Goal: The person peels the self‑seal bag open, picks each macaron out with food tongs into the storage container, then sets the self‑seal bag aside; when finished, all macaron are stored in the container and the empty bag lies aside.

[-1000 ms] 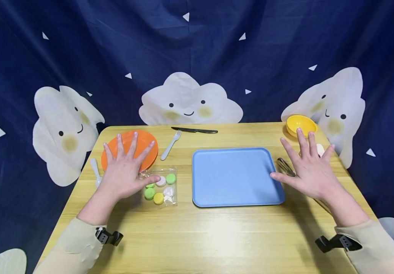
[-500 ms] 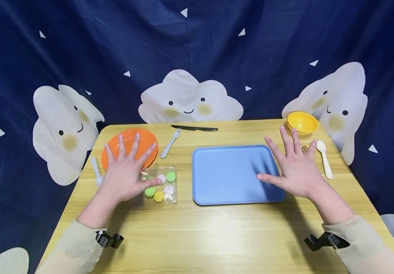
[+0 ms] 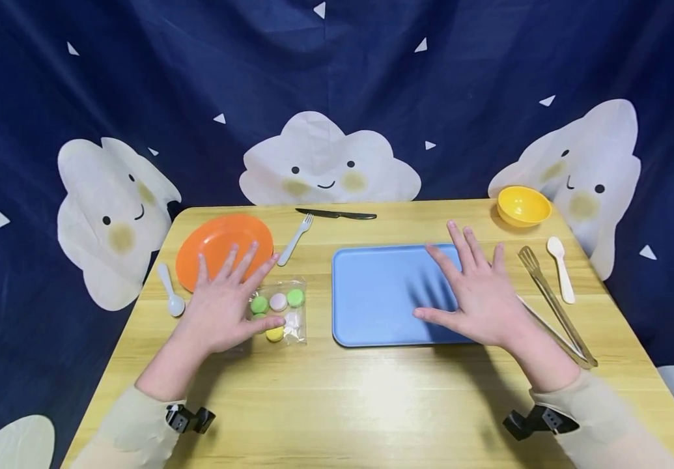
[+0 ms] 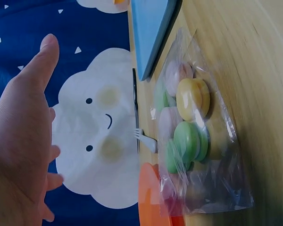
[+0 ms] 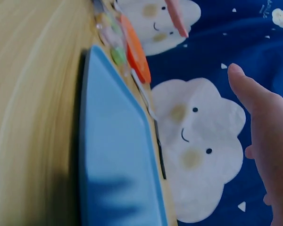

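Right fingers [image 3: 444, 263] shifted farther over tray [image 3: 372, 293].

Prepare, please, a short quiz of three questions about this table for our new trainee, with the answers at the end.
1. True or false: the left hand and the right hand hold nothing.
2. In the head view, where is the bowl, compared with the tray? A: on it; B: to its left; C: to its right, farther back.
3. Fill in: a black ____ lies near the far edge of the table.

Key: 1. True. 2. C. 3. Knife.
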A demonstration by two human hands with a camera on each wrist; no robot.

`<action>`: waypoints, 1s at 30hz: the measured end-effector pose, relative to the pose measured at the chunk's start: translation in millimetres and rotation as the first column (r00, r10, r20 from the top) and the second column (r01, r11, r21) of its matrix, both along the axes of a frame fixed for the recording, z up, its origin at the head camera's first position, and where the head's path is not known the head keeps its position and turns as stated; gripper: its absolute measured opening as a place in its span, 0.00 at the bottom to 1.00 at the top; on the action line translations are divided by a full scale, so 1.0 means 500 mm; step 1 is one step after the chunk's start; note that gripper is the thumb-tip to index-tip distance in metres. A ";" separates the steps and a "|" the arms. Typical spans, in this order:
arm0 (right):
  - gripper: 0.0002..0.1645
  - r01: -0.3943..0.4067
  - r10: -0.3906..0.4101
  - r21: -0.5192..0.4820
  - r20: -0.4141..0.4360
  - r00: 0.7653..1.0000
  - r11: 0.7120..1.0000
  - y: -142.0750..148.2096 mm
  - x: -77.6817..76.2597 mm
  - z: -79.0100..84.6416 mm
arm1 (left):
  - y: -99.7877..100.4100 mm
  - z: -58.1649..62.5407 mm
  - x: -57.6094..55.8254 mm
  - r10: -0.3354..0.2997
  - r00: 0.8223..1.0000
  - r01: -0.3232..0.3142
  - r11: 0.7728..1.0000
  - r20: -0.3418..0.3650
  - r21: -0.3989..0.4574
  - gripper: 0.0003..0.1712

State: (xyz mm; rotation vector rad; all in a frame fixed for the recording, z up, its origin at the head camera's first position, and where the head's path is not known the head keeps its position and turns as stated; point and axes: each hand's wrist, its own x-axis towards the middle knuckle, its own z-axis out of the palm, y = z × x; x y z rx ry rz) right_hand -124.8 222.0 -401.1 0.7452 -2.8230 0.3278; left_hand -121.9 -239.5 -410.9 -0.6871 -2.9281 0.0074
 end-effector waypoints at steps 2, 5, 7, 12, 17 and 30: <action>0.63 -0.024 0.022 -0.061 -0.019 1.000 0.998 -0.013 0.000 -0.005 | -0.001 -0.002 0.004 -0.015 1.000 0.015 1.000 0.005 0.025 0.65; 0.59 -0.068 0.062 -0.157 -0.045 0.997 0.985 -0.034 0.001 -0.013 | -0.006 -0.005 0.010 -0.037 0.999 0.035 0.996 0.026 0.085 0.62; 0.56 -0.085 0.074 -0.213 -0.060 0.995 0.973 -0.048 0.003 -0.017 | -0.011 -0.009 0.014 -0.053 0.998 0.048 0.991 0.037 0.123 0.61; 0.52 -0.119 0.110 -0.345 -0.045 0.993 0.931 -0.080 0.008 -0.023 | -0.027 -0.025 0.020 -0.091 0.994 0.075 0.972 0.059 0.223 0.59; 0.49 -0.124 0.155 -0.452 0.032 0.987 0.883 -0.114 0.010 -0.033 | -0.045 -0.043 0.027 -0.129 0.988 0.095 0.942 0.084 0.320 0.56; 0.46 -0.143 0.266 -0.590 0.125 0.956 0.794 -0.209 0.014 -0.079 | -0.083 -0.109 0.042 -0.113 0.968 0.009 0.906 0.223 0.423 0.49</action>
